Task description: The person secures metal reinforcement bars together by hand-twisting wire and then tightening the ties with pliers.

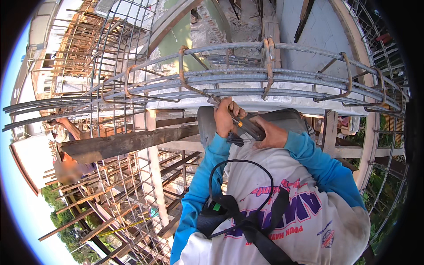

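Large purple lettering (308,205), smaller red print (282,234), round emblem (327,238) on white shirt (346,221); emblem text seemingly blurred.

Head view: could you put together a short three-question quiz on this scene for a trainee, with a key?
1. Which is nearer the steel bars: the left hand, or the right hand, which holds the dark end of the tool?
2. True or false: both of the person's sleeves are red.
3. Fill in: a black ___ lies across the front of the shirt.

Key:
1. The left hand.
2. False; the sleeves are blue.
3. Strap.
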Demonstrator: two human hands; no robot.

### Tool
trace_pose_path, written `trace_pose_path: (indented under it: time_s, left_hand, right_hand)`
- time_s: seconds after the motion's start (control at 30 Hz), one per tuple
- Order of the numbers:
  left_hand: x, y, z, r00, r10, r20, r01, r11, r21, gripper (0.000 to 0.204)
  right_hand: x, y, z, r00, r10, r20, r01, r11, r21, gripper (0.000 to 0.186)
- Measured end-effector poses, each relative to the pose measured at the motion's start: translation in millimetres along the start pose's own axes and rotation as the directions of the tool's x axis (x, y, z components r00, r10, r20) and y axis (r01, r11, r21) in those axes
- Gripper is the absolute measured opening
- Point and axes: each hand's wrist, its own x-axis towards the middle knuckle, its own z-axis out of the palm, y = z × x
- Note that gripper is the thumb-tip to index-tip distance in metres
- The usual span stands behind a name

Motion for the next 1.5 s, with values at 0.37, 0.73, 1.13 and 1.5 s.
trace_pose_path:
  time_s: [0.37, 0.73, 1.13, 1.5]
  left_hand:
    - [-19, 1, 10, 0.933, 0.344, 0.106, -0.355, 0.928, 0.115, 0.038]
    - [-3, -16, 34, 0.926, 0.285, -0.247, -0.297, 0.955, -0.013, 0.033]
    - [-10, 19, 17, 0.965, 0.042, 0.26, -0.062, 0.996, 0.07, 0.03]
    - [4, -2, 16, 0.979, 0.144, 0.141, -0.122, 0.981, -0.153, 0.022]
  right_hand:
    - [8, -8, 1, 0.817, 0.251, 0.519, -0.551, 0.604, 0.576, 0.046]
    - [0, -34, -1, 0.907, 0.39, -0.162, -0.419, 0.878, -0.23, 0.063]
    - [14, 25, -9, 0.605, -0.217, 0.766, -0.784, 0.006, 0.621, 0.048]
    - [-4, -35, 5, 0.896, 0.035, -0.443, -0.274, 0.828, -0.489, 0.051]
